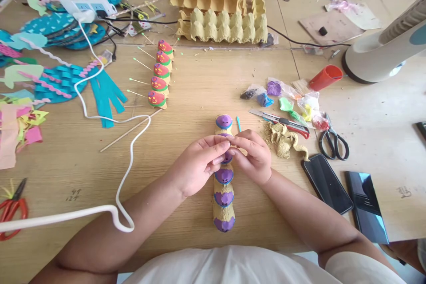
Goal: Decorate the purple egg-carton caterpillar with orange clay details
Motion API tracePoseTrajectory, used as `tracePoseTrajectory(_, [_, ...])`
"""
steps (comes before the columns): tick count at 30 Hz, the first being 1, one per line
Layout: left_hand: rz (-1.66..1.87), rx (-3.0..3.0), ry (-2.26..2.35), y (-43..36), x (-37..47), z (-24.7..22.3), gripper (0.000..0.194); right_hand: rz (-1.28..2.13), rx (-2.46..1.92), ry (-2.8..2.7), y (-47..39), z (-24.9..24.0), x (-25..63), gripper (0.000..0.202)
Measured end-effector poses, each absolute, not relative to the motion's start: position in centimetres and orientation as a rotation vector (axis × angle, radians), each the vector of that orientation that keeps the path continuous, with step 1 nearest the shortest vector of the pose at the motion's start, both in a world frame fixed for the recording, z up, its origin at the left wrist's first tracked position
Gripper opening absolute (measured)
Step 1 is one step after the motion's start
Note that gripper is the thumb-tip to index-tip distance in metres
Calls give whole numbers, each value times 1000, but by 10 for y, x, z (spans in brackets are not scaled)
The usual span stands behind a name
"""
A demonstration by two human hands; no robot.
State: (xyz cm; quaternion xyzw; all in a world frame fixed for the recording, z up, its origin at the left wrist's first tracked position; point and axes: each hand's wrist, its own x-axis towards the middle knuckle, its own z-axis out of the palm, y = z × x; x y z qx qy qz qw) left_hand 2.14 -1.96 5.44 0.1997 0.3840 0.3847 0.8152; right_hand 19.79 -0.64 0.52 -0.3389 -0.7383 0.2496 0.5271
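Note:
A strip of egg-carton cups [224, 198] lies lengthwise in front of me, its bumps covered with purple clay edged in blue. Small dark marks like eyes and a mouth show on some bumps. Over its upper half, my left hand [203, 159] and my right hand [253, 155] meet fingertip to fingertip, both pinched. Whatever they hold is too small and too hidden to name. The hands partly cover the second and third bumps. A small blue stick [238, 124] lies just beyond my right hand. Right of it rests a red utility knife [282, 123].
Bagged coloured clay [265, 99], torn carton scraps [282, 140], black scissors [333, 143] and two phones [328, 183] lie to the right. A second, red-and-green carton strip [159, 73] with sticks stands at left. A white cable [131, 155] crosses near my left forearm. Egg cartons [229, 26] sit behind.

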Motion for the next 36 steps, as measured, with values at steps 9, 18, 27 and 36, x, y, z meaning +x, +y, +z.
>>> tracePoseTrajectory(9, [779,248,784,-21,26,56,25,581,-771,-1717,-8,9,196,22])
tracePoseTrajectory(18, [801,236,777,-21,23,55,23,570,-862,-1717,-8,10,197,20])
tracePoseTrajectory(27, [942,834,1017,-21,18,46,30,547,-847,-1673,-6,12,197,23])
tracePoseTrajectory(36, [1046,1314,1177,-19,14,43,14,638,-883,-1656,-8,14,196,18])
